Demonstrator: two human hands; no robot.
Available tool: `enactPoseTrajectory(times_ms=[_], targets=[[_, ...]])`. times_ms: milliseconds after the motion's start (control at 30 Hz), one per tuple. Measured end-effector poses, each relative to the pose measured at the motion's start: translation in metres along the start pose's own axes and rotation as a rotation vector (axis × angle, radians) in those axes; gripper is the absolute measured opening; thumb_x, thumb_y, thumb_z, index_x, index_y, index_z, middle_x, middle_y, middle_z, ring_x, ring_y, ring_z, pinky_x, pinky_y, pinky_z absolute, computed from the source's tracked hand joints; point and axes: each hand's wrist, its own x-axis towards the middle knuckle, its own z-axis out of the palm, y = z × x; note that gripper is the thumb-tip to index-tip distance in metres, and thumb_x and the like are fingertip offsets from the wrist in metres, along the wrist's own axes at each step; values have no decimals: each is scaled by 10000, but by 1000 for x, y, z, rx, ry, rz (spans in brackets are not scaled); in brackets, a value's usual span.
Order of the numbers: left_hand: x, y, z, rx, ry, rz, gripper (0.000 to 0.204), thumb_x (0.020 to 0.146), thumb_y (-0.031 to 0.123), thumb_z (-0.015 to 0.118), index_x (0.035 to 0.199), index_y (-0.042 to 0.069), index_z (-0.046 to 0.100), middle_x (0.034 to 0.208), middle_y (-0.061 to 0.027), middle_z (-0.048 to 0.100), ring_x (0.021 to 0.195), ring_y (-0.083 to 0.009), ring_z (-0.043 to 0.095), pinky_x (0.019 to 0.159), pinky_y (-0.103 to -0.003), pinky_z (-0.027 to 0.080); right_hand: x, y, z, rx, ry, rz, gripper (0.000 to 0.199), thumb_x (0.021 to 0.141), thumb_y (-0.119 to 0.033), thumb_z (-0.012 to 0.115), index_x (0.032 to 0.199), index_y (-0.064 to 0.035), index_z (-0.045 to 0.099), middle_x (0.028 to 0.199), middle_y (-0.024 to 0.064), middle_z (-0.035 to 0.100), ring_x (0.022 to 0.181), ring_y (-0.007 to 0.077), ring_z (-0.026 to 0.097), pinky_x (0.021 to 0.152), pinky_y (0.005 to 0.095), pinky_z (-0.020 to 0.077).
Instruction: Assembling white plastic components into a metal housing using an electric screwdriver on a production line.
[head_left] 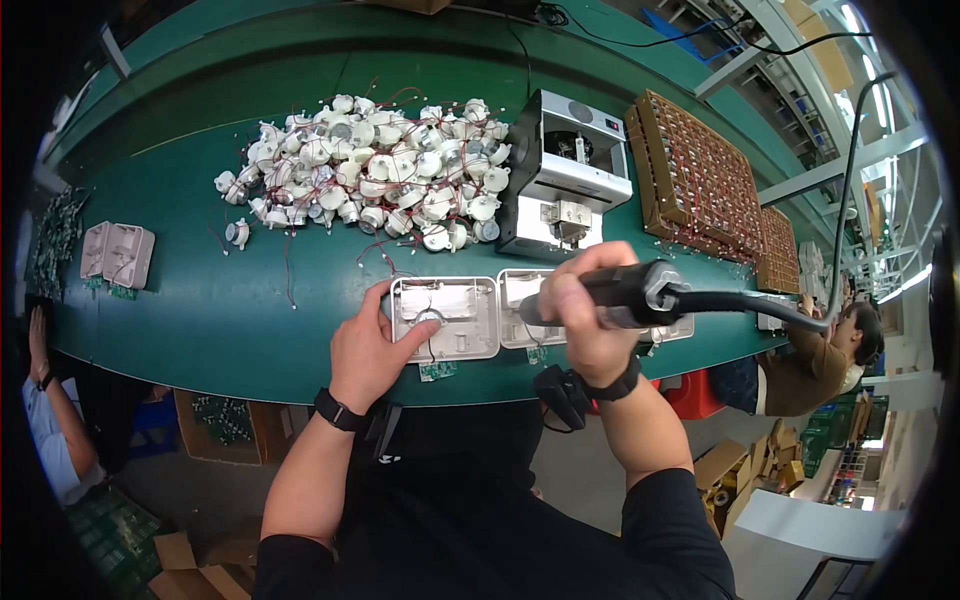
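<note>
My left hand (362,352) grips the left edge of a white rectangular plastic housing (480,347), its thumb reaching inside onto a small round part with a dark wire. A green circuit board (437,372) hangs at the housing's front edge. In my right hand (598,325) is a black powered screwdriver (625,291), held nearly level, its cable running off to the right. Below it sits a second white housing (517,286), partly covered by that hand. A third housing (677,329) shows to the right, also partly hidden.
Behind the housings lies a heap of white round parts with red wires (370,170). A grey-and-black bench machine (570,175) stands right of it, then a cardboard tray of small parts (700,180). Two-part housing (118,255) rests left. Co-workers sit at both sides.
</note>
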Motion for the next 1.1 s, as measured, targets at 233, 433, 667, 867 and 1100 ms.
enactPoseTrajectory(times_ms=[233,433,667,867,1100], targets=[[-2,3,-1,12,12,15,751,776,487,834,1326,49,571,636,-34,568,553,-204,587,535,-352,459,1,5,5,77,55,15,187,915,-29,621,1018,-24,465,739,94,598,590,144,570,578,306,501],[-5,10,2,63,-22,-10,755,790,498,817,1337,44,562,649,-47,588,582,-231,614,559,-371,478,17,-14,-18,70,1,-107,162,935,-52,604,1030,-7,481,728,92,595,596,151,578,572,309,495],[1,26,24,92,-77,18,769,802,541,784,1361,64,555,680,-72,645,632,-266,665,592,-391,504,83,-27,-32,-11,180,-219,96,955,-43,561,1016,-12,493,686,73,552,571,159,552,554,328,479],[4,34,27,156,-144,59,815,829,609,717,1418,81,521,691,-108,695,701,-328,712,639,-433,537,69,-26,-25,23,171,-65,87,947,-27,557,1004,-18,492,669,72,544,557,163,538,566,333,485],[3,35,29,171,-139,76,802,839,609,708,1424,98,508,685,-113,702,706,-341,715,642,-443,540,3,-24,8,165,3,37,184,917,-15,600,1038,-23,461,748,96,583,594,162,554,588,324,493]])
